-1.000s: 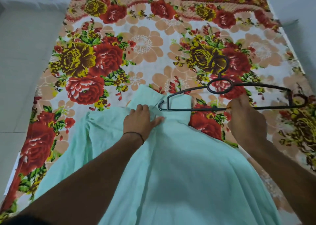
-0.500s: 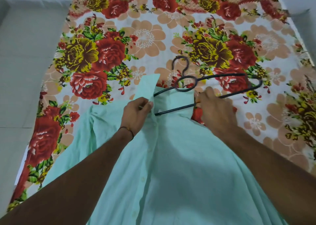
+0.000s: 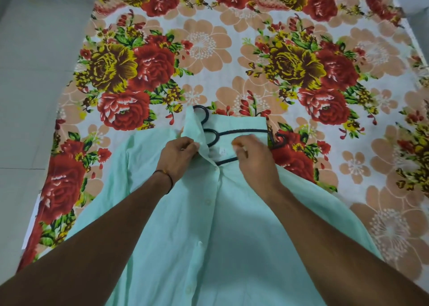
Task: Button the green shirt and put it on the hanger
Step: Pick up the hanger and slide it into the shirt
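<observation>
Flowered bedsheet (image 3: 209,50) with big red and yellow roses covers the surface, and pale grey floor (image 3: 27,96) shows along the left side.

In the head view the green shirt (image 3: 209,236) lies flat on the near half of the sheet, front side up, with its collar (image 3: 241,124) pointing far. Small pale buttons (image 3: 207,202) run down the middle. The black hanger (image 3: 243,131) sits at the neck opening. Its hook comes out past the collar on the far side, its right end sticks out onto the sheet, and its left end is hidden under the cloth. A white label (image 3: 221,152) shows inside the neck.

The left hand (image 3: 178,157), with a thin thread band (image 3: 168,178) on the wrist, has its fingers curled and pinches the left edge of the collar. The right hand (image 3: 253,157) has its fingers bent over the hanger's lower bar and grips it, though the hand partly hides the hold.
</observation>
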